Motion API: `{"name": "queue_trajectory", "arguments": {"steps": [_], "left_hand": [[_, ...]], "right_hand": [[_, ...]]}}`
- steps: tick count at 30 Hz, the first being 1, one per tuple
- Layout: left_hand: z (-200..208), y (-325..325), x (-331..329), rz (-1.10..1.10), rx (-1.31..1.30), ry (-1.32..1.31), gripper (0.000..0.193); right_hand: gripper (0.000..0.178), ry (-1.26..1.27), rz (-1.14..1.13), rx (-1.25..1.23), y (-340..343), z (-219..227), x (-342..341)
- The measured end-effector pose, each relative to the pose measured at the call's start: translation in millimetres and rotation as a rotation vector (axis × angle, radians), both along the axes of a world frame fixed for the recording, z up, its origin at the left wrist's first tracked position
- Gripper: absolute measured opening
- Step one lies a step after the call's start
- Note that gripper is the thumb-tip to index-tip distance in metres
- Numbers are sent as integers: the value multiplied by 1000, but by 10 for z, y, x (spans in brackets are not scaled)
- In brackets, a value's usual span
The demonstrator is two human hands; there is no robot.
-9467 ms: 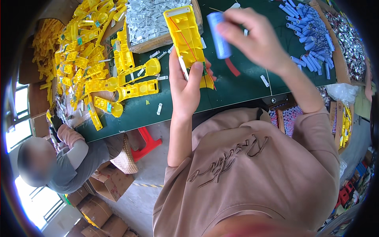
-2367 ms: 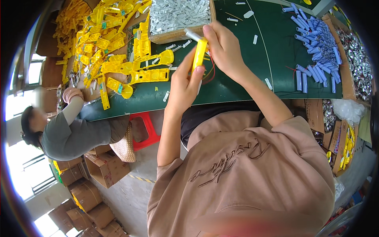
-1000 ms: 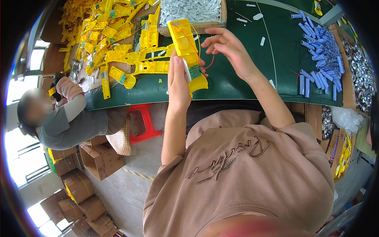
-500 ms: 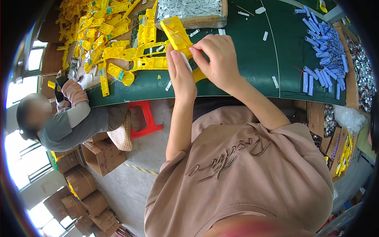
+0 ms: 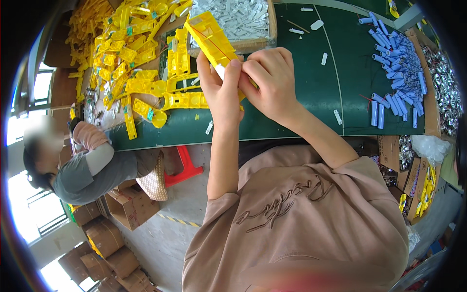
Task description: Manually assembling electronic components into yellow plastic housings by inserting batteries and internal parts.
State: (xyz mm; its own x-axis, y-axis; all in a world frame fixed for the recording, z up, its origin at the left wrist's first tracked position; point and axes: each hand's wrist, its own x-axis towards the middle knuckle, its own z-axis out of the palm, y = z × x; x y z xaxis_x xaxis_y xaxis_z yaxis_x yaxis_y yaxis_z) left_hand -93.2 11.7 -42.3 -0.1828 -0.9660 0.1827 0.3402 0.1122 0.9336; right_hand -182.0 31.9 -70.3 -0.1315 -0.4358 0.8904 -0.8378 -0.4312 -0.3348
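Note:
A yellow plastic housing (image 5: 206, 35), long and ribbed inside, is held tilted above the green table. My left hand (image 5: 221, 95) is closed around its lower part, thumb pressed on top beside a white strip (image 5: 220, 71). A thin red wire (image 5: 220, 47) runs along the inside of the housing. My right hand (image 5: 272, 82) is closed in a pinch against the housing's edge, close to my left thumb. Its fingertips hide whatever is between them.
Yellow housings (image 5: 143, 80) are heaped at the left, some with green parts. A box of white strips (image 5: 233, 22) stands behind my hands. Blue cylinders with wires (image 5: 396, 73) lie at the right, beside a box of shiny metal parts (image 5: 442, 82). Another person (image 5: 92, 165) works at far left.
The housing has tilted further, its far end shifting left and up. My right-hand fingers have curled in closer against my left thumb. The table appears slightly lower in view.

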Motion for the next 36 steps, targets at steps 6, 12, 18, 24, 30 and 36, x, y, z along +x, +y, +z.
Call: {"name": "queue_trajectory", "arguments": {"steps": [6, 12, 18, 24, 30, 36], "left_hand": [[-107, -151, -99, -34, -112, -125, 37], [-206, -273, -273, -120, -5, -138, 41], [-208, -349, -225, -296, 124, -98, 36], [-264, -240, -335, -476, 99, -164, 35], [-314, -221, -346, -556, 127, -179, 40], [-288, -177, -298, -546, 128, -149, 42]], "right_hand": [[14, -42, -30, 61, -64, -63, -78], [12, -48, -71, 152, -84, -79, -249], [16, -77, 4, 260, 77, -67, -801], [15, 351, -658, 759, 350, -369, -2567], [14, 701, -966, 756, 171, -642, -3500], [14, 703, -816, 897, 45, -503, -3431]]}}
